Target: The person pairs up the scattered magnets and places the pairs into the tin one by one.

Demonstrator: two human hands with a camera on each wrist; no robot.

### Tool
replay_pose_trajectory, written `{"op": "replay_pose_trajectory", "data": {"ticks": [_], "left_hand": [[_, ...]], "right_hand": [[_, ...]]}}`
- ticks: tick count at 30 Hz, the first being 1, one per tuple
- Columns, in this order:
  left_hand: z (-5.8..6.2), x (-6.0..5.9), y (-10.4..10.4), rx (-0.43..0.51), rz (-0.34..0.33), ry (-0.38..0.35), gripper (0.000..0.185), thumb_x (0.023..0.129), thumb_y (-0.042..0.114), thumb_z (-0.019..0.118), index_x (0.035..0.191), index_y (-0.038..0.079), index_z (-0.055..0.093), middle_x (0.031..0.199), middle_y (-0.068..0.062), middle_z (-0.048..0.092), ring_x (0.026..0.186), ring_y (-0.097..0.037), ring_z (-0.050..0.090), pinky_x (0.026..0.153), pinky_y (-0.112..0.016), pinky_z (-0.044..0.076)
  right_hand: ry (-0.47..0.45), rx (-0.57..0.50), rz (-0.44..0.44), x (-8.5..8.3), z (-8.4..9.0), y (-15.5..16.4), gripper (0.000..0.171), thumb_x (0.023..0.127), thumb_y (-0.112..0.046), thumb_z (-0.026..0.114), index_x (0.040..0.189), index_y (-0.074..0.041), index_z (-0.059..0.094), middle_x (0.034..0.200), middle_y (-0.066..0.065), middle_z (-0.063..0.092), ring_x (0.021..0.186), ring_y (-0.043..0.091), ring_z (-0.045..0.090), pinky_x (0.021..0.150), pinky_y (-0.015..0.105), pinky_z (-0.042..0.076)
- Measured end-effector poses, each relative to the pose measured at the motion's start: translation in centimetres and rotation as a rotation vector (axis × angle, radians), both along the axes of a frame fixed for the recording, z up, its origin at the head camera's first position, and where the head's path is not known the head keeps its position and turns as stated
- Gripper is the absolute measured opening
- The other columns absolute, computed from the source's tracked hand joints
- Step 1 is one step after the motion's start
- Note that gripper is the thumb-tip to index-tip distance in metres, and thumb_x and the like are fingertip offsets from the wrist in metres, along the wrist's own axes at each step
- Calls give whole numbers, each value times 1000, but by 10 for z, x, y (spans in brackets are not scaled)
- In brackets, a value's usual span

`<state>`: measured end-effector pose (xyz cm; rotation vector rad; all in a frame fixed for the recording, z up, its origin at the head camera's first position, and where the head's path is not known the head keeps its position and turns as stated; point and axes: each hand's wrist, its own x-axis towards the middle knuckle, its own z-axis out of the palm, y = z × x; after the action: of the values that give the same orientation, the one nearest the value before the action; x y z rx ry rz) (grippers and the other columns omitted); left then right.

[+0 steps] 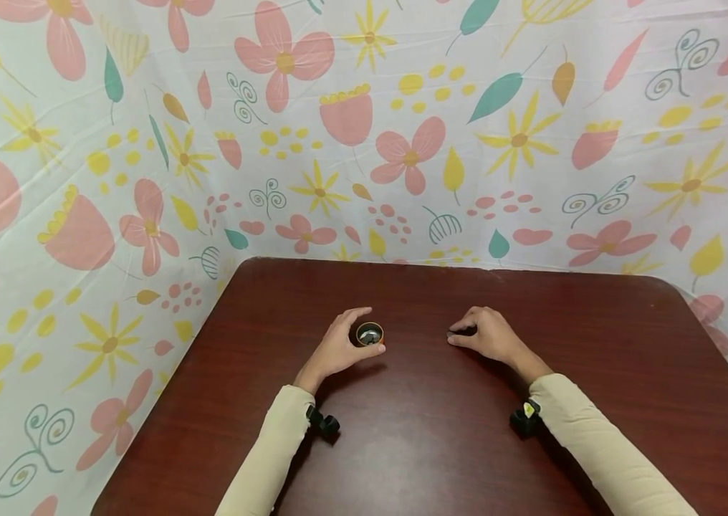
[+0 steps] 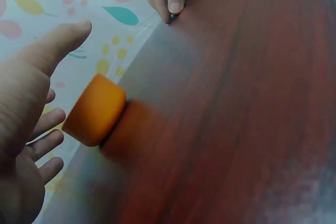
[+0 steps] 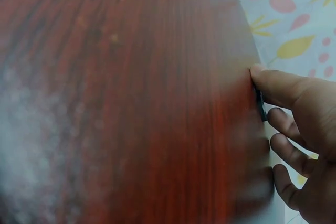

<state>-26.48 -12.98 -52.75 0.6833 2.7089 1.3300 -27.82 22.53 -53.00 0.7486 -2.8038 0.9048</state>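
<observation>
— Where to look for the small orange cup?

— On the dark wooden table, near the middle, upright with its mouth up, inside the curve of the left hand.

— Gripped?

— Seemingly not. Cupped only: thumb stretched past one side, fingers spread and nearly straight on the other, with a gap to the orange wall in the left wrist view. Hard to rule out a light touch from the head view.

— And the right hand?

— Well apart from the cup, low on the wood, pinching a small dark flat piece between thumb and forefinger tip. Other fingers loosely curled, holding nothing. No telling the kind of piece: too small and half hidden, a thin dark sliver even in the right wrist view.

— How to handle the cup well, then?

— Probably by closing thumb and fingers gently on the wall, low down, to guard against sliding or tipping. Keep the mouth level. Squeeze no harder than needed.

— And the piece?

— Thin and flat against the wood, so likely awkward to lift. Tip up one edge with the forefinger, slip the thumb under, then pinch firmly. Move slowly, and avoid flicking it off toward the flowered cloth around the table.
</observation>
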Motion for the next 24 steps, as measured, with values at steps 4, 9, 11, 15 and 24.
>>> {"op": "replay_pose_trajectory", "data": {"ticks": [4, 9, 11, 15, 24], "left_hand": [[-5, -1, -1, -3, 1, -5, 93, 81, 57, 82, 156, 18, 43, 155, 0, 45, 142, -25, 41, 110, -54, 41], [-9, 0, -3, -10, -2, -30, 93, 82, 56, 82, 157, 18, 41, 153, -1, 47, 136, -25, 47, 106, -52, 45], [-10, 0, -4, -7, -10, -38, 93, 83, 55, 82, 157, 18, 41, 153, -1, 47, 135, -25, 48, 105, -52, 45], [-13, 1, -5, -7, -10, -33, 90, 83, 53, 82, 156, 17, 43, 151, -1, 50, 135, -26, 49, 106, -52, 45], [-17, -1, -5, -25, 11, -36, 81, 88, 54, 78, 153, 17, 48, 147, -2, 54, 137, -27, 48, 108, -55, 42]], "right_hand": [[26, 15, 18, -1, 0, -1, 18, 86, -23, 85, 101, -14, 84, 91, -7, 74, 88, 16, 63, 80, 41, 50], [33, 29, 25, -1, 1, -1, 16, 87, -24, 84, 100, -16, 84, 91, -8, 74, 90, 18, 63, 80, 41, 50], [27, 26, 16, -1, 2, 1, 15, 87, -24, 84, 100, -17, 84, 91, -9, 73, 90, 18, 62, 79, 41, 51], [13, 14, 2, 0, 3, 5, 11, 87, -24, 84, 98, -20, 84, 91, -11, 73, 91, 17, 62, 80, 42, 50], [19, -2, -9, 3, 3, 8, 9, 87, -24, 83, 96, -21, 84, 90, -11, 74, 91, 17, 63, 81, 43, 50]]}}
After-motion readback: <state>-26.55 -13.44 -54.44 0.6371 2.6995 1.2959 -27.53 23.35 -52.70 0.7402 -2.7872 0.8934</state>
